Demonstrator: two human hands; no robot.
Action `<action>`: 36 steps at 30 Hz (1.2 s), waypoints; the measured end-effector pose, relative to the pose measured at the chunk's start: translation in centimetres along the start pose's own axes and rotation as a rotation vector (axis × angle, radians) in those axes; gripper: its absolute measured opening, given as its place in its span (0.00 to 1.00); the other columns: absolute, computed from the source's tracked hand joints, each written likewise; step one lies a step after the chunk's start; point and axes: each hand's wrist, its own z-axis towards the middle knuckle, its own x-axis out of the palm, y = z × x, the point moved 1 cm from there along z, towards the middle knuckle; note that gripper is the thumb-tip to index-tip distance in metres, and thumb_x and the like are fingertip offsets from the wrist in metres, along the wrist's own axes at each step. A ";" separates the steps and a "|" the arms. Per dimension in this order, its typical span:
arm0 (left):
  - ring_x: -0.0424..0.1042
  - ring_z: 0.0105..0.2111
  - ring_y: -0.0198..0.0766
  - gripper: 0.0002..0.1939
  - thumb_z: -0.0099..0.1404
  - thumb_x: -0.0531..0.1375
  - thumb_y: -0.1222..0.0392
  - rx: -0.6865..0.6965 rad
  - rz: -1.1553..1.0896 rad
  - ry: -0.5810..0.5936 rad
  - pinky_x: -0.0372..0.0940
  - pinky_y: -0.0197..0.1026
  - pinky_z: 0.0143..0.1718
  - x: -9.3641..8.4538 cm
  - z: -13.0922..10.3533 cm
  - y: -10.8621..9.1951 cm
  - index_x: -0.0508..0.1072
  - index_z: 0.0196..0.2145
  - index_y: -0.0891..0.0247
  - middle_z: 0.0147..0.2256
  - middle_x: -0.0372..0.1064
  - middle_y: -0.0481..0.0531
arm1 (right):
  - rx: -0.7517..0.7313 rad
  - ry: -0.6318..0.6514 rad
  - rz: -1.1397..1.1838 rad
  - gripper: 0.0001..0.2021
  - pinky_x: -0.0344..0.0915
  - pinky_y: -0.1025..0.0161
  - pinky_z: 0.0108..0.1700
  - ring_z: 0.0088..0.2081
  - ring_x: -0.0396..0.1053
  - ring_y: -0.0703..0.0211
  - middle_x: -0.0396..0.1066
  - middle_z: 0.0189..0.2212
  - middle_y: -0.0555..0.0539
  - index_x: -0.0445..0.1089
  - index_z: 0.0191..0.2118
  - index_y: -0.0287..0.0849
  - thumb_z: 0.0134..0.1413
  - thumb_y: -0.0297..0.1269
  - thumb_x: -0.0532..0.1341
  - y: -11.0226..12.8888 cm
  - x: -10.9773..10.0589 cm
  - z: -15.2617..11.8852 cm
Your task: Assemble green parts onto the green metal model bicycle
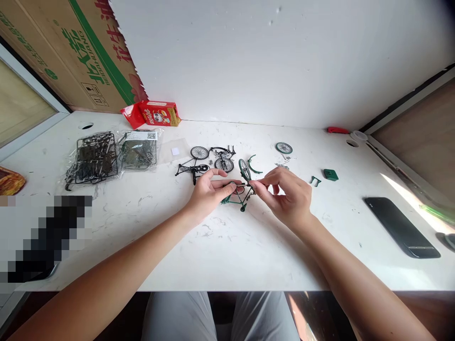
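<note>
A small green model bicycle frame [232, 201] is held just above the white table by my left hand [211, 189], its thumb and fingers closed around the upper part. My right hand [284, 192] pinches at the right end of the frame, close to a small spoked wheel [244, 169] that stands tilted there. Whether the fingertips grip the wheel or the frame end is hard to make out. Behind the hands lies a curved green mudguard [255, 165]. Black model bicycle parts [223, 158] rest on the table beyond my left hand.
Another spoked wheel [284, 148] lies at the back right, near a green block [330, 174] and a small green bracket [314, 180]. Bagged black part frames [95, 158] are at left, below a red box [161, 113]. A black phone-like slab [401, 227] lies right.
</note>
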 end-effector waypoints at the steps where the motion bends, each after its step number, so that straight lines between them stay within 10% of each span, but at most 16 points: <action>1: 0.85 0.43 0.47 0.25 0.57 0.78 0.58 0.020 0.011 -0.007 0.74 0.53 0.53 0.0 0.0 -0.1 0.68 0.44 0.62 0.44 0.85 0.61 | -0.006 0.011 -0.003 0.08 0.64 0.63 0.25 0.25 0.68 0.63 0.77 0.27 0.50 0.72 0.36 0.45 0.64 0.32 0.71 0.0 -0.1 0.1; 13: 0.82 0.52 0.53 0.26 0.55 0.78 0.58 0.256 0.127 -0.106 0.76 0.56 0.57 -0.6 0.2 -0.8 0.82 0.51 0.66 0.54 0.81 0.64 | -0.046 0.057 -0.017 0.09 0.71 0.61 0.30 0.26 0.74 0.61 0.80 0.29 0.50 0.82 0.48 0.46 0.63 0.31 0.73 -0.5 -0.4 0.0; 25: 0.83 0.50 0.50 0.21 0.57 0.76 0.59 0.305 0.213 -0.144 0.78 0.53 0.56 -0.4 -0.2 -1.1 0.84 0.48 0.65 0.52 0.82 0.64 | 0.023 0.123 -0.049 0.03 0.62 0.63 0.27 0.22 0.66 0.66 0.75 0.24 0.51 0.81 0.42 0.43 0.68 0.32 0.68 -0.3 0.4 -0.8; 36: 0.83 0.40 0.44 0.22 0.61 0.74 0.57 0.373 0.362 -0.128 0.79 0.46 0.46 -0.5 -0.5 -0.8 0.84 0.52 0.65 0.45 0.84 0.62 | 0.077 0.106 -0.089 0.16 0.52 0.62 0.25 0.21 0.56 0.67 0.63 0.18 0.53 0.73 0.28 0.42 0.72 0.36 0.64 -0.1 1.0 -0.8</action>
